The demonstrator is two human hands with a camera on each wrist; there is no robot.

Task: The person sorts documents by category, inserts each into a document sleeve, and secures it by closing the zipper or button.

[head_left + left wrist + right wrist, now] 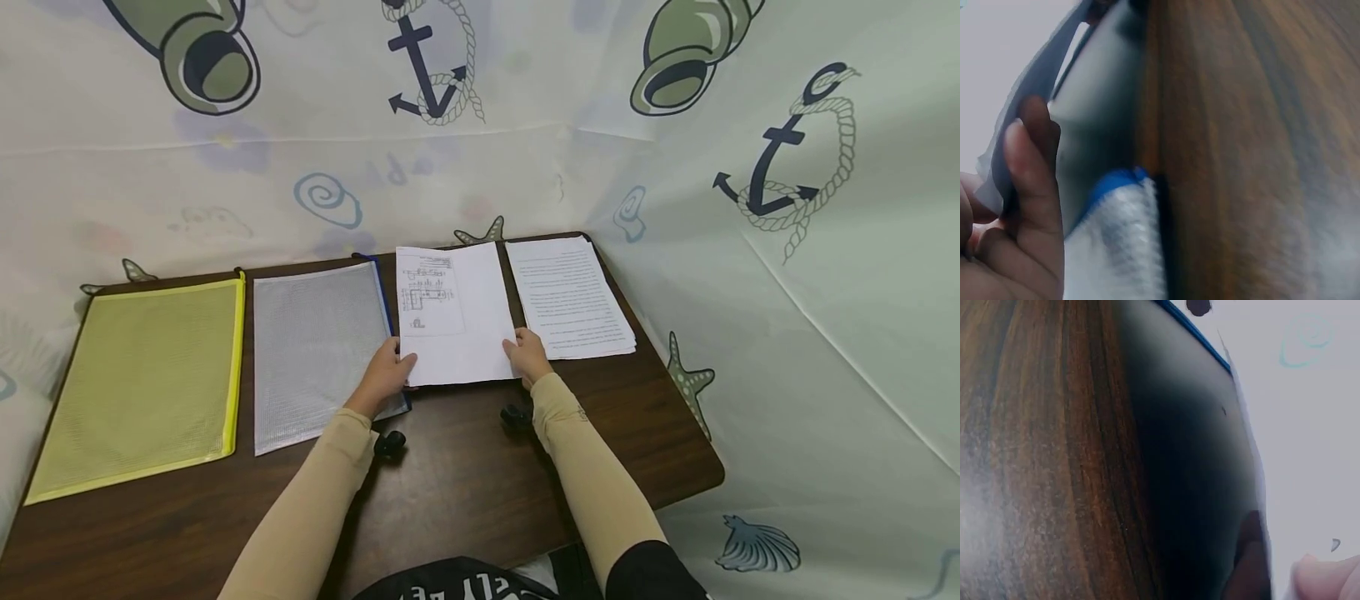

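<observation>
Dark wood table (465, 483); nautical-print curtain (825, 292) behind, right.

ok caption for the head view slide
Both hands, left and right, hold a white printed paper sheet over a dark wooden table.

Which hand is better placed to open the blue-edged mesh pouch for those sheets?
Left, probably. The left hand grips the sheets right over the mesh pouch; the right hand holds their far corner.

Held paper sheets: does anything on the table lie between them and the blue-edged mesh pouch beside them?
Nothing visible does. The paper sheets, pinched by the left hand and right hand, already overlap the blue-edged mesh pouch.
</observation>
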